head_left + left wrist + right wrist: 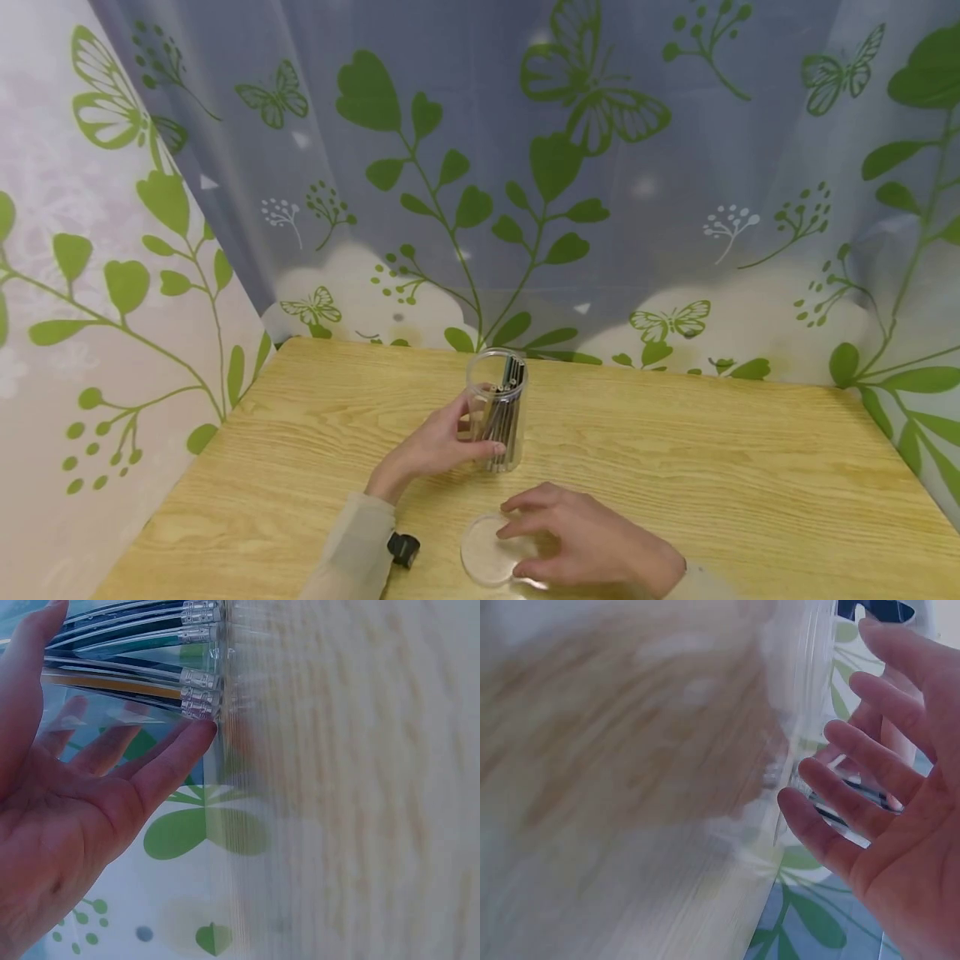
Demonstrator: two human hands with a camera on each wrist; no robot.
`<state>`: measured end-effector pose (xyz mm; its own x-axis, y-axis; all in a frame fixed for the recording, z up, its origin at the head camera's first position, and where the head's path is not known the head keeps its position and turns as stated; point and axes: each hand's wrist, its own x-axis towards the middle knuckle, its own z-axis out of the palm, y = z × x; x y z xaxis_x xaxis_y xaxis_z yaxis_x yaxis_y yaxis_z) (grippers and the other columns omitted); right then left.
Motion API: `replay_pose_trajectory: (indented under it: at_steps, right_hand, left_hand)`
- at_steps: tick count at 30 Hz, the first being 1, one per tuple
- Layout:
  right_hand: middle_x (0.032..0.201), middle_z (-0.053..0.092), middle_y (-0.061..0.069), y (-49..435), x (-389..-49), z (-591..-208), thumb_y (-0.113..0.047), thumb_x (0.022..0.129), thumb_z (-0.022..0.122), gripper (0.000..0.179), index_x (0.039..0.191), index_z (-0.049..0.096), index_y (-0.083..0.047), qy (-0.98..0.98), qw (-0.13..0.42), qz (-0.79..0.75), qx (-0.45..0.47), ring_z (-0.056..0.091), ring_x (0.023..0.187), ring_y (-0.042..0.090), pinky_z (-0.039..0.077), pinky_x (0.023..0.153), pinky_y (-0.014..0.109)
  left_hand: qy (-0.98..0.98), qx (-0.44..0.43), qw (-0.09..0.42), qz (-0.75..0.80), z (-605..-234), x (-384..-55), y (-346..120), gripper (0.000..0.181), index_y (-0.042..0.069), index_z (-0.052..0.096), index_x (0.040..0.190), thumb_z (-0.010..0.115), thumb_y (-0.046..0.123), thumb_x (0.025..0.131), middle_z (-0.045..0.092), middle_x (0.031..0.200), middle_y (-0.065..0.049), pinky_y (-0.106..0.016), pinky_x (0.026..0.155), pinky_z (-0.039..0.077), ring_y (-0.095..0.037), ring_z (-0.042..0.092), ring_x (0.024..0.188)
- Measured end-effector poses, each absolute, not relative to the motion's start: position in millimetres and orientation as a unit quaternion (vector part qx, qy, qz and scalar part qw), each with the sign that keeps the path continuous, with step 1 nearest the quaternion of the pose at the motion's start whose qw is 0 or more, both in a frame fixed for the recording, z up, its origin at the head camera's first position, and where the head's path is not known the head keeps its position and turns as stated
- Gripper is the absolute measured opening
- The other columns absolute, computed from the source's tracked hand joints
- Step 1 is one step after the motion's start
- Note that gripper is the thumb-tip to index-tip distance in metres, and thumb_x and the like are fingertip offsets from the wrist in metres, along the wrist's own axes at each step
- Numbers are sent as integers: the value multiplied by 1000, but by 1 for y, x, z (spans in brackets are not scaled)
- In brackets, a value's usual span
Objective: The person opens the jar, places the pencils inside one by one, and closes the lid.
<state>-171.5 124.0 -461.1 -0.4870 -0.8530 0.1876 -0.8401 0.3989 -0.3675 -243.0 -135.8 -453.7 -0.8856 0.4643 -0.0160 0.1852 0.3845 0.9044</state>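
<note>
A clear plastic jar stands upright on the table, its top uncovered, with several dark pencils leaning inside. Their silvery ferrules show at the jar's bottom in the left wrist view. My left hand holds the jar from its left side, thumb across the front and fingers behind. A round clear lid lies flat nearer to me. Over its right edge hovers my right hand, fingers spread and loosely bent, with nothing gripped; whether a fingertip touches the lid I cannot tell.
The wood-grain table ends at a patterned curtain close behind the jar. A small black object is by the left sleeve. Another patterned curtain hangs along the left side.
</note>
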Motion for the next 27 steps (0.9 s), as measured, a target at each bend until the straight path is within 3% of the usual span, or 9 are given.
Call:
replay_pose_trajectory:
  at_steps: [14, 27]
  right_hand:
    - [133, 65, -6, 108, -171, -458, -47, 91, 75, 26, 111, 77, -30, 846, 64, -184, -496, 62, 118, 12, 57, 97, 31]
    - [141, 62, -3, 106, -170, -458, -44, 83, 84, 27, 103, 74, -30, 863, 99, -188, -459, 61, 126, 16, 57, 102, 35]
  left_hand:
    - [809, 199, 141, 535, -454, -244, -135, 86, 27, 30, 159, 81, 31, 90, 53, 149, -10, -45, 108, 55, -35, 55, 137]
    - [807, 201, 140, 537, -453, -243, -134, 86, 24, 30, 159, 81, 29, 90, 52, 149, -11, -46, 110, 53, -37, 54, 137]
